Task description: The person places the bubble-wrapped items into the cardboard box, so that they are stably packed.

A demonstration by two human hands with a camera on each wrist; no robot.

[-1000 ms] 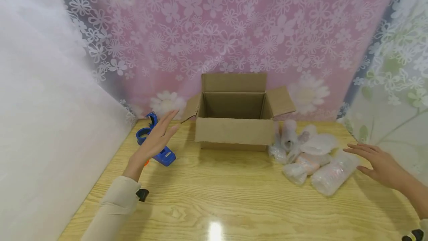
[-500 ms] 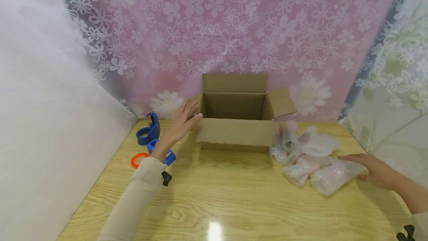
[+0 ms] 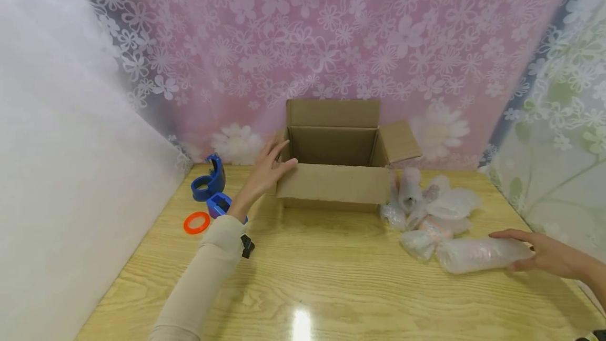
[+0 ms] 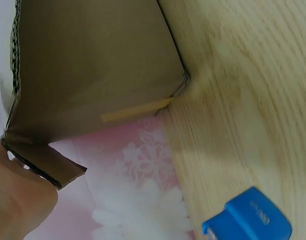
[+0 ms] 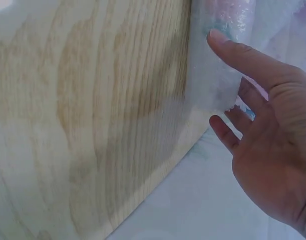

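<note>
My left hand (image 3: 265, 172) lies at the left front corner of an open cardboard box (image 3: 331, 186), its fingers extended along the left side and the thumb over the front flap. Only part of that hand shows in the left wrist view, beside a small flap (image 4: 47, 162). On the right, my right hand (image 3: 551, 254) holds the right end of a bubble-wrapped cylinder (image 3: 478, 254). The right wrist view shows the thumb on the wrap (image 5: 218, 75) and the other fingers behind it. The cylinder appears to lie on the table, its left end against other wrapped items.
Several bubble-wrapped items (image 3: 440, 204) lie heaped right of the box. To the left are a blue tape dispenser (image 3: 215, 178), a second blue tool (image 3: 218, 204) partly behind my left forearm, and an orange ring (image 3: 196, 223). Patterned cloth (image 3: 331, 41) hangs behind the wooden table (image 3: 331, 288).
My left hand has moved right, from above the blue tools to the box's corner. The right hand has taken hold of the wrapped cylinder, which has turned from slanted to nearly level across the view.
</note>
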